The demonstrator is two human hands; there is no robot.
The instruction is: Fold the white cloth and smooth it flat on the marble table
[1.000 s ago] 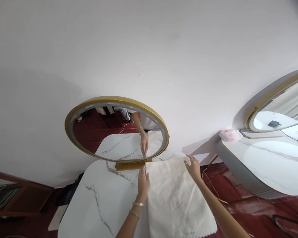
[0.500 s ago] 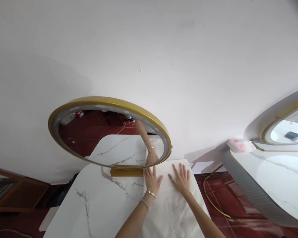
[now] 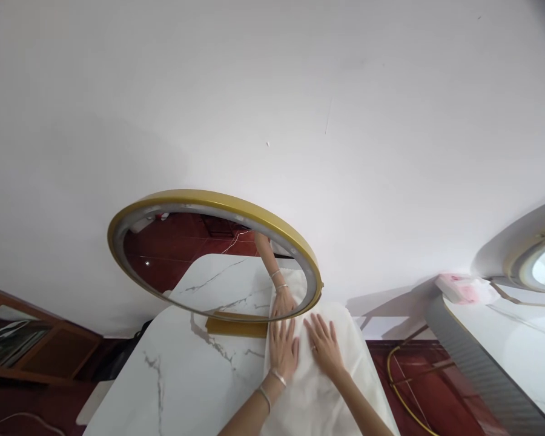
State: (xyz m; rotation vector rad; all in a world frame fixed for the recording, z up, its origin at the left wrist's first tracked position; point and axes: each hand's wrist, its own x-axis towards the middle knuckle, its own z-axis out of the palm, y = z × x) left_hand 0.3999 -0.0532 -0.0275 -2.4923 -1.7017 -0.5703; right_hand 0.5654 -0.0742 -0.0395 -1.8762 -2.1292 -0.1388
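Cloth (image 3: 312, 393) on table (image 3: 200, 384), at four o'clock from mirror (image 3: 213, 260). Left hand (image 3: 283, 352) and right hand (image 3: 325, 349) flat on it, grip released. Risk: uneven palm pressure could ruck it; pushing towards twelve could jolt the mirror.

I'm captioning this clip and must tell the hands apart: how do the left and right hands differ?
The left hand has bracelets at its wrist; the right hand shows none, but wears a ring. The left hand lies near the left edge of the cloth; the right hand is farther right. Both lie palm down on the cloth, fingers pointing toward the wall.
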